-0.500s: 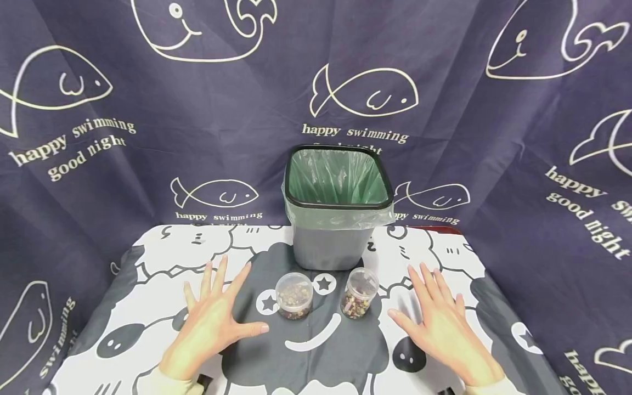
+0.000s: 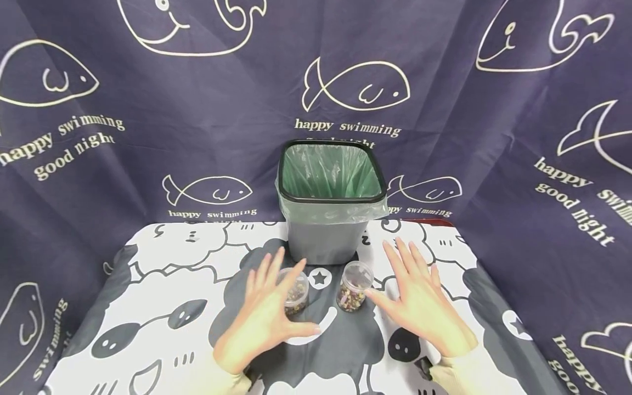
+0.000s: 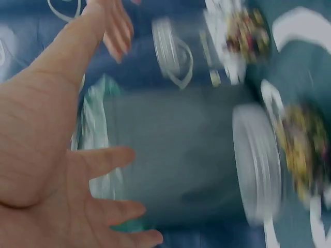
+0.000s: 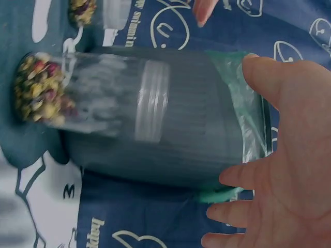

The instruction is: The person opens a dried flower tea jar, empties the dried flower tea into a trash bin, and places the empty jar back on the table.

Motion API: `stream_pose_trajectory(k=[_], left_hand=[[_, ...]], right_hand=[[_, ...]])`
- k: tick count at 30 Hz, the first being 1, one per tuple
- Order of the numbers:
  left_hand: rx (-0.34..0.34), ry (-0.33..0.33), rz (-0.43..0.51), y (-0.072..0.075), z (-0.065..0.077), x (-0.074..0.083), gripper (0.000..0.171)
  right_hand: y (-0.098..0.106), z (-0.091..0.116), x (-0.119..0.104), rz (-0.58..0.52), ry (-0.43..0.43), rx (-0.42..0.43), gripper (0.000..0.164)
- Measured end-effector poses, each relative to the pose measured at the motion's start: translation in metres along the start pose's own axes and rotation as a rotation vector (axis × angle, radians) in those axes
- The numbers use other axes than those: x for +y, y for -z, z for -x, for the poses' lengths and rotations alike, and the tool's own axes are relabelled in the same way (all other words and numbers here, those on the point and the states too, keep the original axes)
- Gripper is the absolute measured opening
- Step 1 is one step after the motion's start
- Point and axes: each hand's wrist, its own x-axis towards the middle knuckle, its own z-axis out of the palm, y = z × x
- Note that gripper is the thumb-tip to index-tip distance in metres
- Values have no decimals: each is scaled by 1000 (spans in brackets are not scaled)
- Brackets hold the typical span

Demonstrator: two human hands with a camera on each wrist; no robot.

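Observation:
Two clear lidded jars with mixed dried bits, like flower tea, stand on the cloth: a short wide jar [image 2: 299, 293] and a taller narrow jar [image 2: 349, 296]. My left hand [image 2: 264, 318] hovers with fingers spread, overlapping the short jar in the head view and hiding its left part. Fingers extended, my right hand [image 2: 422, 302] is just right of the tall jar, its thumb tip near the jar's side. In the right wrist view the tall jar [image 4: 44, 95] stands before the open palm. Motion blurs the short jar [image 3: 305, 150] in the left wrist view.
A grey bin [image 2: 323, 236] with a black rim and a green-tinted liner [image 2: 328, 170] stands right behind the jars. Sheep-patterned cloth [image 2: 163, 307] covers the table. Dark blue fabric [image 2: 222, 109] with fish drawings hangs behind and along both sides.
My left hand has moved right, over to the short jar. My right hand has come left and slightly up toward the tall jar. The view has shifted a little; jars and bin stay put.

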Motion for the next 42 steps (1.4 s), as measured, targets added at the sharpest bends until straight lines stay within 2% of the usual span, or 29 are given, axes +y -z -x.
stream_pose_trajectory(k=[3, 9, 15, 22, 29, 33, 37, 42], left_hand=[[-11, -11, 52, -11, -4, 18, 122], [-43, 38, 196, -38, -11, 42, 117], [-98, 33, 236, -68, -19, 45, 111], [-135, 70, 290, -96, -33, 43, 103], [-63, 70, 294, -117, -49, 43, 90], [-33, 67, 342, -127, -56, 41, 86], [8, 63, 401, -137, -59, 40, 78], [63, 47, 405, -142, -58, 40, 61]], right_hand=[[-1, -7, -6, -2, 18, -2, 99], [-7, -18, -13, -21, 84, 33, 100], [-19, -22, -17, -68, 109, 5, 100], [-32, -24, -23, -65, 124, 18, 95], [-39, -31, -25, -17, 101, 39, 83], [-44, -34, -23, -34, 88, 34, 77], [-47, -36, -22, -54, 88, 33, 68], [-45, -37, -21, -84, 78, 22, 57]])
